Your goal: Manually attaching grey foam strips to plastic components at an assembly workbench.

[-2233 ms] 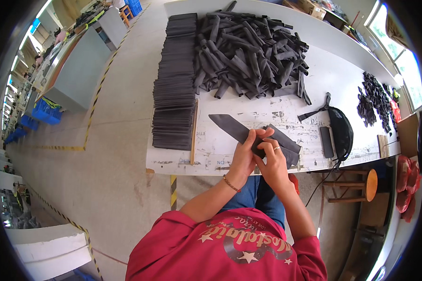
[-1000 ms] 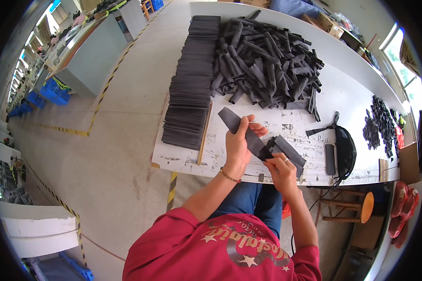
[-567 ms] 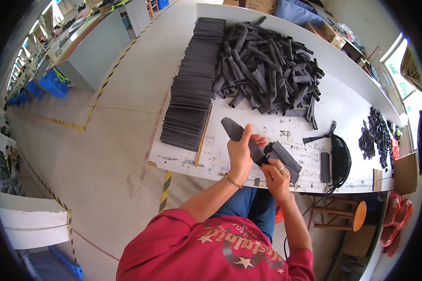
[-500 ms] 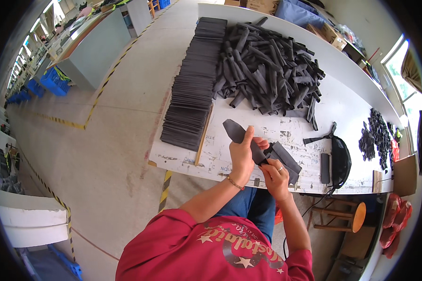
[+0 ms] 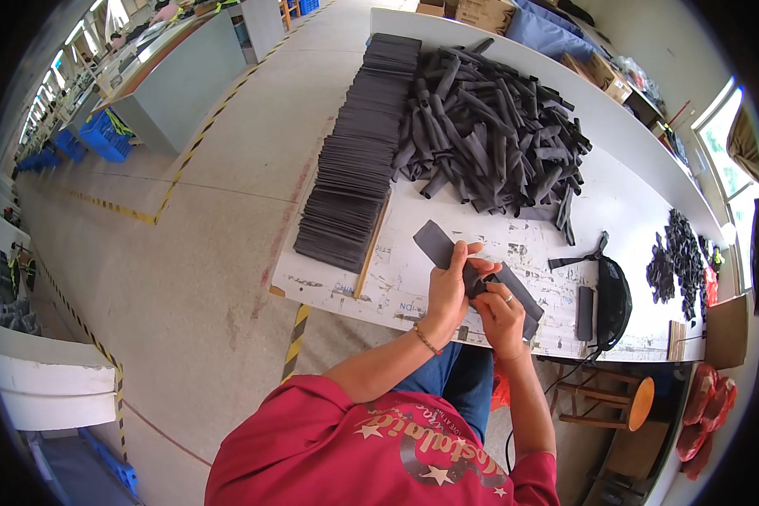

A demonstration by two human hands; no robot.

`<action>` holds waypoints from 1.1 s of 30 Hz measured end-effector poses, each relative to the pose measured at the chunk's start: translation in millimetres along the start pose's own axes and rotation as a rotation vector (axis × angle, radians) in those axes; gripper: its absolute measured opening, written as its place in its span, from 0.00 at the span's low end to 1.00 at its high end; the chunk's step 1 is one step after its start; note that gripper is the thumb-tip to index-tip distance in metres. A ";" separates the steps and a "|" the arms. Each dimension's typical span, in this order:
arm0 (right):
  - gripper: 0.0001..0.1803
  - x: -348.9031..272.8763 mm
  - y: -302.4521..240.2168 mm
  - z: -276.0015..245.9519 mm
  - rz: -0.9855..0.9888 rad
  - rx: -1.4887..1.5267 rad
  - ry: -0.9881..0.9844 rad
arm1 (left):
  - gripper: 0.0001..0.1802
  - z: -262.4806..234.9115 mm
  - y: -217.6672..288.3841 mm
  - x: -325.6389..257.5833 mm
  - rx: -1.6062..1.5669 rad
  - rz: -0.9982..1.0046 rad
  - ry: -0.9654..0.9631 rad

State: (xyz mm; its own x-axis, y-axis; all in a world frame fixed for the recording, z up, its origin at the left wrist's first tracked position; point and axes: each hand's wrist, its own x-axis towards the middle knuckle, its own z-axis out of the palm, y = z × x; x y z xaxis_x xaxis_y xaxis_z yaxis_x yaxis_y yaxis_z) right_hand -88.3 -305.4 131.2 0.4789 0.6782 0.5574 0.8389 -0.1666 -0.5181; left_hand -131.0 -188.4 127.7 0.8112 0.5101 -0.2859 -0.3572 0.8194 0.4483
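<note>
While both hands pinch it, the strip [image 5: 444, 244] lies on the table [image 5: 632, 211] w/ long axis from upper-left to lower-right, left hand [image 5: 449, 291] at mid, right hand [image 5: 501, 310] just beside.

Dark grey rubber on a white, scuffed table

The strip [image 5: 437, 243] held by the left hand [image 5: 449, 287] and right hand [image 5: 499, 310] is dark grey, like the neat stack of flat pieces [image 5: 356, 152] at far left and the heap of rolled tubes [image 5: 497, 135] at far right. The table [image 5: 632, 202] is white with smudges and scribbles. The shirt [image 5: 346, 455] is red with pale stars, the jeans [image 5: 455, 388] blue; the floor tape [image 5: 293, 341] is striped yellow and black, the stool [image 5: 639, 403] orange-topped.
</note>
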 end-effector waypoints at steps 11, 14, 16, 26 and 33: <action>0.07 9.7 -2.6 0.2 0.038 0.060 -0.031 | 0.27 -6.8 -3.4 -1.3 -0.042 -0.002 -0.087; 0.07 9.2 -0.6 1.4 0.026 0.073 -0.036 | 0.26 -7.3 -3.6 -1.7 -0.043 0.003 -0.074; 0.07 9.1 -0.1 0.0 0.028 0.065 -0.040 | 0.26 -6.9 -3.6 -1.3 -0.038 -0.002 -0.069; 0.07 18.2 -18.8 30.6 0.649 0.694 0.344 | 0.25 -3.8 20.9 17.1 -0.026 0.114 -0.166; 0.07 17.9 -34.7 -2.0 0.826 0.967 0.412 | 0.26 -6.4 27.2 12.2 0.004 0.128 -0.318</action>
State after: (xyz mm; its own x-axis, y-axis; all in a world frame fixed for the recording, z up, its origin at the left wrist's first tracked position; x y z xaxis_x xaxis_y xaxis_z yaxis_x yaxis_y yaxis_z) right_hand -108.3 -289.0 160.4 0.9403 0.3320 -0.0747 -0.1694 0.2661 -0.9490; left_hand -133.8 -158.2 131.0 0.8641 0.5007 0.0510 -0.4638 0.7527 0.4673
